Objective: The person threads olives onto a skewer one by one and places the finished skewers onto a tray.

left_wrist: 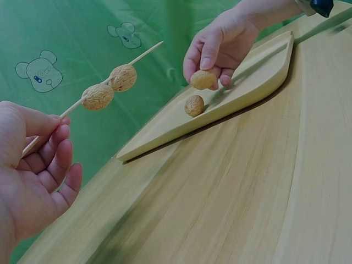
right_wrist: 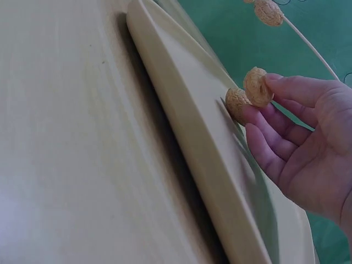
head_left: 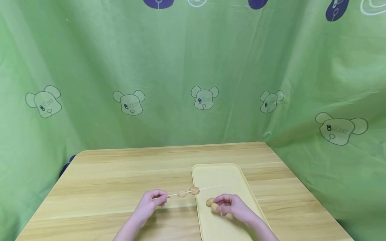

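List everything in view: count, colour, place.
Curtain: count unclear, green, beyond and beside table.
Bear-head prints: five, dark-outlined, on curtain.
Upper prints: five, purple or white, on curtain.
Table: one, wood-grain, before curtain.
Tray: one, pale yellow, on table.
Wooden skewer: one, pale, in left hand.
Skewered balls: two, tan, on skewer.
Held ball: one, tan, in right hand.
Loose ball: one, tan, on tray.
Wrist item: one, dark, right wrist.
Left hand: one, bare, beside tray.
Right hand: one, bare, over tray.
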`<action>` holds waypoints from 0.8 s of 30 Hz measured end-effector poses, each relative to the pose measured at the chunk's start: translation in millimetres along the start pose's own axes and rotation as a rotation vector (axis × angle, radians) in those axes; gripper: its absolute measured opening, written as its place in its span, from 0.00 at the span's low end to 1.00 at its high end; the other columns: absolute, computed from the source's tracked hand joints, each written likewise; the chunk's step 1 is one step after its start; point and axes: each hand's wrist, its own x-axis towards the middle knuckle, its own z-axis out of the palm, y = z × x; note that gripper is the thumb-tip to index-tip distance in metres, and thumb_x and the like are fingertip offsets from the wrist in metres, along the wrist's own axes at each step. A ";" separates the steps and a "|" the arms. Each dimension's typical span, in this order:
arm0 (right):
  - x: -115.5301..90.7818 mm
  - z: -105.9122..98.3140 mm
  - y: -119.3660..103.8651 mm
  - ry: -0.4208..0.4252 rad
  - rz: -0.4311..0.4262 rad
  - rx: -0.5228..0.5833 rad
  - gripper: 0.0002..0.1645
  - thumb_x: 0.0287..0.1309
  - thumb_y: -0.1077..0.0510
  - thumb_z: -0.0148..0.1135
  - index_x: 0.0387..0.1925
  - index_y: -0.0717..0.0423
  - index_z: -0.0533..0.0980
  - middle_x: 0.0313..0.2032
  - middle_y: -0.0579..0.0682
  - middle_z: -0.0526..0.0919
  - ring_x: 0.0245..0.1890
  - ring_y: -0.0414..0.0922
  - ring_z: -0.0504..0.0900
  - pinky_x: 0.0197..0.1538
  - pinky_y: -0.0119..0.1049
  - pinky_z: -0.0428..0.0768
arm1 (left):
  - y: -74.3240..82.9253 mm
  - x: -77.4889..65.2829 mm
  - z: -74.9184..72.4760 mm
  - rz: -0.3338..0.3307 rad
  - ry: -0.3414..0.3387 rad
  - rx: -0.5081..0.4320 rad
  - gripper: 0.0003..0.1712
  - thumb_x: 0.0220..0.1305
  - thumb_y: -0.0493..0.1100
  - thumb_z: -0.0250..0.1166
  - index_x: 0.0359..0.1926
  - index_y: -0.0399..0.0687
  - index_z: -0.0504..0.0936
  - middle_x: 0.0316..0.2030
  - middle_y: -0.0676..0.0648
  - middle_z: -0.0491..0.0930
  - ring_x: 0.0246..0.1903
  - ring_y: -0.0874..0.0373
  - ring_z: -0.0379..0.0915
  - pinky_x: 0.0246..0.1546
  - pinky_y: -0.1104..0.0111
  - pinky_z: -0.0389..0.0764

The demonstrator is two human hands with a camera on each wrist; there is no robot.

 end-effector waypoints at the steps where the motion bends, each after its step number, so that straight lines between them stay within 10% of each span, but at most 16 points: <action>1: -0.2 -0.5 -0.9 -0.004 -0.009 0.005 0.20 0.53 0.67 0.59 0.46 0.78 0.70 0.37 0.63 0.78 0.30 0.41 0.78 0.34 0.33 0.80 | 0.3 -0.1 -0.4 -0.002 0.001 0.003 0.13 0.59 0.33 0.60 0.39 0.22 0.75 0.25 0.49 0.74 0.28 0.59 0.71 0.37 0.68 0.76; 24: 0.0 -7.5 -11.8 0.070 0.004 0.024 0.24 0.53 0.66 0.60 0.50 0.75 0.68 0.37 0.65 0.79 0.36 0.49 0.80 0.43 0.34 0.78 | 1.4 -1.4 -5.1 -0.011 0.020 0.022 0.15 0.59 0.35 0.59 0.39 0.21 0.75 0.25 0.48 0.75 0.28 0.59 0.71 0.39 0.65 0.77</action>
